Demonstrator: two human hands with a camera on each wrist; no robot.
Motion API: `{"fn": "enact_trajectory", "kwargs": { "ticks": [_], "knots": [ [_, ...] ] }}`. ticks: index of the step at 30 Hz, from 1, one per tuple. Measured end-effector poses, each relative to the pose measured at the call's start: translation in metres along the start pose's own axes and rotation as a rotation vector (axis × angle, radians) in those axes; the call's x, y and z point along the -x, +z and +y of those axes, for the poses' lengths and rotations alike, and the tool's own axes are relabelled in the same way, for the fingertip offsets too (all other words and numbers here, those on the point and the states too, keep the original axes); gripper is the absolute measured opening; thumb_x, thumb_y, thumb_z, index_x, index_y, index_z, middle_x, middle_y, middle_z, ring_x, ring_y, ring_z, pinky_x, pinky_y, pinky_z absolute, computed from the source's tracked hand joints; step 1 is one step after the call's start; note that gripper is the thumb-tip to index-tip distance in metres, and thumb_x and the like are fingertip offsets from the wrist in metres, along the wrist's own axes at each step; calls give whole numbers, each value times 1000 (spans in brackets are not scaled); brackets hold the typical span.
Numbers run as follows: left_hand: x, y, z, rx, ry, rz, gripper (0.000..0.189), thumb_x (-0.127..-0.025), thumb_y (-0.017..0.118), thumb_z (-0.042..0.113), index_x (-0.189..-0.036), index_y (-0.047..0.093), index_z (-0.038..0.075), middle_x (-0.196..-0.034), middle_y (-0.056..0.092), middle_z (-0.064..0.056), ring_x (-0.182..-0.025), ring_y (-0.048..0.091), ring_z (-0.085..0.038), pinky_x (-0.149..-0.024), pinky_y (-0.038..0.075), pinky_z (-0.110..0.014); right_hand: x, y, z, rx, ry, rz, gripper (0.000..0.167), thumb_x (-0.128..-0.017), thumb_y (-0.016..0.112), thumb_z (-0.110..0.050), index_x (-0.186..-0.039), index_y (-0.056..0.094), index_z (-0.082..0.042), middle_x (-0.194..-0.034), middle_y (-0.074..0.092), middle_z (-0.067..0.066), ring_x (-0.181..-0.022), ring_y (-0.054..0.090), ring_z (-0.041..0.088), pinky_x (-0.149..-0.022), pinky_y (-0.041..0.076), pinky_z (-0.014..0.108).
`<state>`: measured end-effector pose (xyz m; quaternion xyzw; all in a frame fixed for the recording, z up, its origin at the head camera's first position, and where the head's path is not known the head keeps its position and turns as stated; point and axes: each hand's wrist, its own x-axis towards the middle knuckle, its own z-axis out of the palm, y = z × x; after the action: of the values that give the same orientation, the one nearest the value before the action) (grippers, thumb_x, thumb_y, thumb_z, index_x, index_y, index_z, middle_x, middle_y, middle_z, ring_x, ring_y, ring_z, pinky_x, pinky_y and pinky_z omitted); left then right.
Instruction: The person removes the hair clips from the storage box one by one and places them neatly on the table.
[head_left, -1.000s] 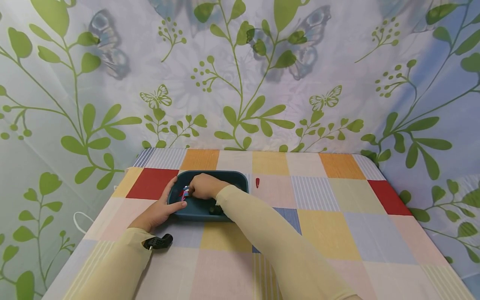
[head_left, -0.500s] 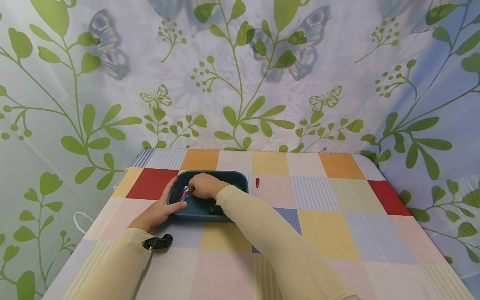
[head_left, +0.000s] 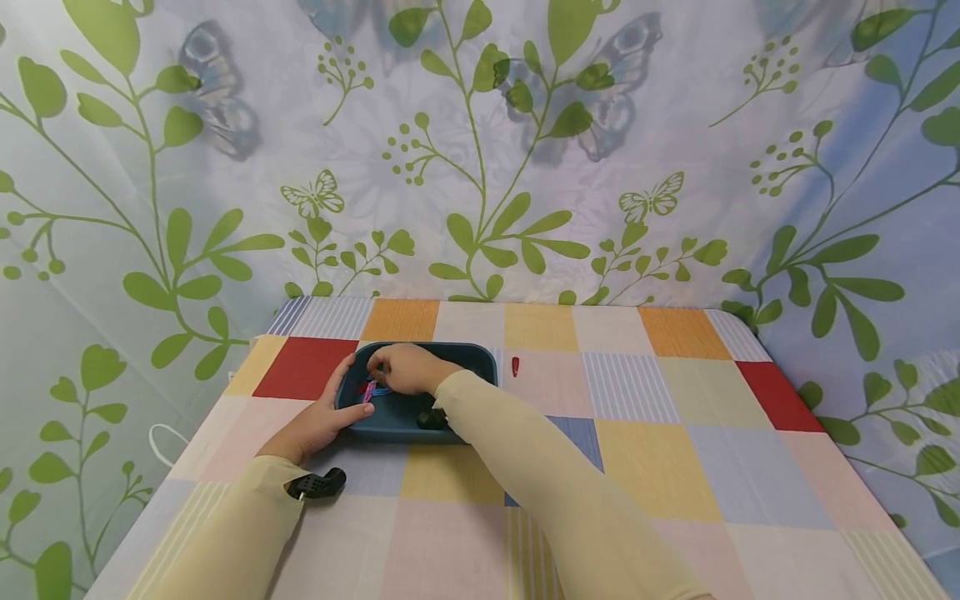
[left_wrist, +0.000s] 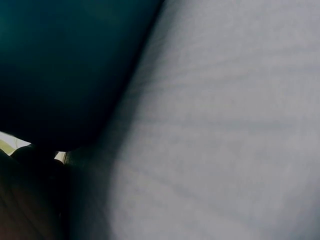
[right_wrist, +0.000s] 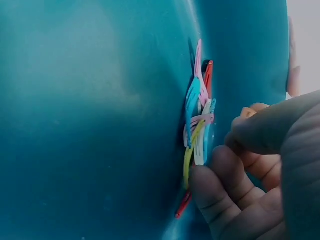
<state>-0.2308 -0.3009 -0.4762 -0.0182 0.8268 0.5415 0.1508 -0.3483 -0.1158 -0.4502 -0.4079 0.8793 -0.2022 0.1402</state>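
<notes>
Near the left of the table stands a dark teal tray (head_left: 397, 434). My left hand (head_left: 318, 419) grips its left end, thumb over the front rim and fingers along the outer side. Inside the tray my right hand (head_left: 408, 368) is bent above a small pile of snap hair clips (right_wrist: 199, 125) in pink, blue, yellow, white and red. In the right wrist view, a small orange bit of a hair clip (right_wrist: 247, 112) shows between the thumb and index finger; most of it is hidden. The left wrist view shows only the tray's dark outer wall (left_wrist: 65, 65) and cloth.
A single red hair clip (head_left: 515, 366) lies on the patchwork tablecloth (head_left: 645, 467), just right of the tray. A black device (head_left: 318, 483) sits at the left wrist. A white cable (head_left: 161, 442) loops at the table's left edge. A leaf-patterned curtain (head_left: 480, 150) hangs behind.
My right hand has risen slightly from the pile and its fingertips have shifted a little left and up, so more of the clips shows. The left hand and tray stay put.
</notes>
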Motion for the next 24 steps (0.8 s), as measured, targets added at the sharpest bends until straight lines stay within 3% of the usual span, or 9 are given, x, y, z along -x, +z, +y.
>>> {"fn": "enact_trajectory", "kwargs": {
  "ticks": [3, 6, 13, 19, 24],
  "knots": [
    [0, 0, 0, -4, -9, 1, 103, -99, 66, 42, -166, -12, 45, -176, -5, -16, -159, 7, -46, -124, 20, -74, 1, -2, 0, -75, 18, 14, 30, -108, 57, -17, -135, 67, -17, -102, 75, -2, -84, 65, 11, -76, 55, 23],
    [1, 0, 1, -14, -16, 8, 103, -98, 67, 43, -166, -11, 46, -176, -3, -17, -158, 8, -46, -123, 21, -75, 4, -7, -2, -108, 40, 25, 29, -108, 59, -19, -136, 64, -17, -95, 69, -3, -74, 60, 11, -65, 49, 23],
    [1, 0, 5, -18, -13, -1, 105, -98, 68, 41, -166, -13, 44, -174, 1, -21, -156, 10, -48, -122, 23, -75, 14, -28, -6, -222, 77, 32, 38, -107, 61, -16, -145, 61, -16, -104, 71, 4, -67, 57, 15, -59, 44, 23],
    [0, -1, 4, -15, -24, 1, 105, -98, 68, 43, -166, -12, 45, -175, -3, -18, -158, 5, -48, -122, 19, -77, 24, -44, -3, -345, 86, 53, 42, -106, 63, -15, -148, 61, -18, -113, 74, 14, -84, 71, 26, -63, 53, 24],
    [0, -1, 3, -56, -37, 9, 108, -96, 70, 46, -165, -13, 46, -176, -4, -18, -158, 6, -49, -121, 21, -78, 32, -55, 4, -357, 80, 114, 40, -105, 66, -16, -144, 65, -22, -112, 76, 10, -80, 72, 16, -67, 57, 24]
  ]
}}
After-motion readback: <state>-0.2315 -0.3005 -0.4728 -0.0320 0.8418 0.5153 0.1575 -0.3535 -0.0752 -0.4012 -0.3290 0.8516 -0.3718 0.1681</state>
